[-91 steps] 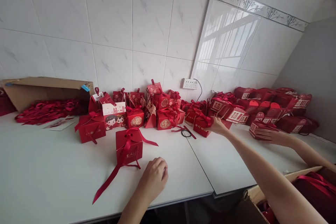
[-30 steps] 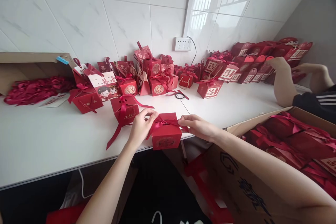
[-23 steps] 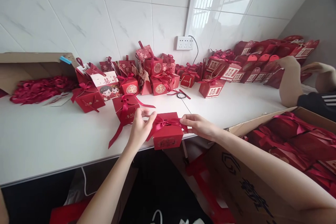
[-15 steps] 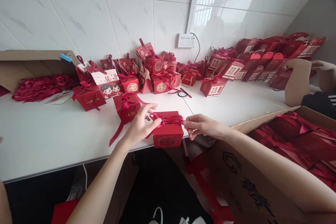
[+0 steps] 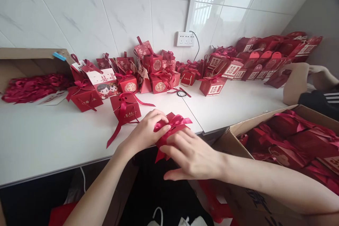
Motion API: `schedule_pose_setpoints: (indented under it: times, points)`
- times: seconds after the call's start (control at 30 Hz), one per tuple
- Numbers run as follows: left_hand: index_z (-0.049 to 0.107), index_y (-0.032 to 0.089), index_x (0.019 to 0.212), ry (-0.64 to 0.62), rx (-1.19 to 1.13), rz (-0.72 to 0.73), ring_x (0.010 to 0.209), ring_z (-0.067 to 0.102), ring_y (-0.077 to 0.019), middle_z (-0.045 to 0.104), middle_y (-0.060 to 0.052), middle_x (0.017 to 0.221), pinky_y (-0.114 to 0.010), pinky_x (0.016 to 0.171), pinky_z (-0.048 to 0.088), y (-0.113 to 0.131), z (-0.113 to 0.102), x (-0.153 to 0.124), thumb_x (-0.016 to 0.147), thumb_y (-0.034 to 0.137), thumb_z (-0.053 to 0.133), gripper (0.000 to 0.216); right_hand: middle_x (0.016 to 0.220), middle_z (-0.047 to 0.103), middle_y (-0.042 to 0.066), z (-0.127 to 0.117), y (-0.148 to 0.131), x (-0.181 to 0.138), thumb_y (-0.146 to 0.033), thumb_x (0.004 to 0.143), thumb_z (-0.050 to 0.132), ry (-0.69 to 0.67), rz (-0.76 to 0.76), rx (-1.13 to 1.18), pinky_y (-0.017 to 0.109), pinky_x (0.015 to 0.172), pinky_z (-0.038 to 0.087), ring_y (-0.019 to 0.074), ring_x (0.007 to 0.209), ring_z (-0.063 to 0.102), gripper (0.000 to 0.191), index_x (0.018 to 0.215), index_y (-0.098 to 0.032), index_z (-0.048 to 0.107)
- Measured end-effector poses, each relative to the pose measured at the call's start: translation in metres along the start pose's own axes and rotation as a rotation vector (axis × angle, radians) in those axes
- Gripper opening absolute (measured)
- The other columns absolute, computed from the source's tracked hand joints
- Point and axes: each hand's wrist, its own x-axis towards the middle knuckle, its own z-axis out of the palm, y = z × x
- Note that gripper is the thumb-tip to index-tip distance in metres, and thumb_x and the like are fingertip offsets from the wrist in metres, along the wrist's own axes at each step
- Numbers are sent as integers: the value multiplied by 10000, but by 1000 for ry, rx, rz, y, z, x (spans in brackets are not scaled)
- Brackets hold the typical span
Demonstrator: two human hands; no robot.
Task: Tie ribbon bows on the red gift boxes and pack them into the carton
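A red gift box [image 5: 171, 116] with a satin ribbon bow [image 5: 181, 121] on top is at the front edge of the white table [image 5: 66, 141], turned at an angle. My left hand [image 5: 148, 130] grips its left top side, the thumb pressing beside the bow. Across its front lies my right hand [image 5: 192, 153], fingers stretched out against the box and thumb apart below; it hides most of the front face. A second red box [image 5: 127, 110] with long loose ribbon ends stands just left of my hands.
Several red and white gift boxes [image 5: 159, 65] crowd the wall side. A carton of ribbons [image 5: 34, 86] lies at left. On the right, a large carton [image 5: 299, 110] holds ribboned boxes, and another person's arm [image 5: 293, 83] reaches beside stacked boxes. A black ring [image 5: 181, 93] lies behind.
My right hand has let go of the ribbon's right side and moved down and left across the box front. The box has turned and tilted. The view has shifted slightly.
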Motion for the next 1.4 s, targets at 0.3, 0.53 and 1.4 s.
schedule_pose_setpoints:
  times: [0.3,0.53,1.4]
  points:
    - [630,217,818,-5,-39,22,1030,522,-210,584,-43,1000,-357,940,420,-3,-1,4,842,428,509,245,770,551,40,25,3,-2,-140,893,457,98,11,-153,285,616,326,144,667,423,197,748,-167,588]
    - [644,220,770,-11,-62,-25,1008,532,-214,585,-41,997,-367,926,448,-4,4,7,789,396,570,192,803,549,26,21,11,-5,-185,923,448,69,-26,-7,283,701,344,133,753,455,171,838,-180,596]
    - [605,214,711,37,-107,-54,977,547,-198,578,-36,956,-333,870,474,-5,9,7,771,314,585,119,590,566,-19,-19,84,-19,-440,776,534,-360,1012,916,248,579,333,98,564,470,317,609,-171,513]
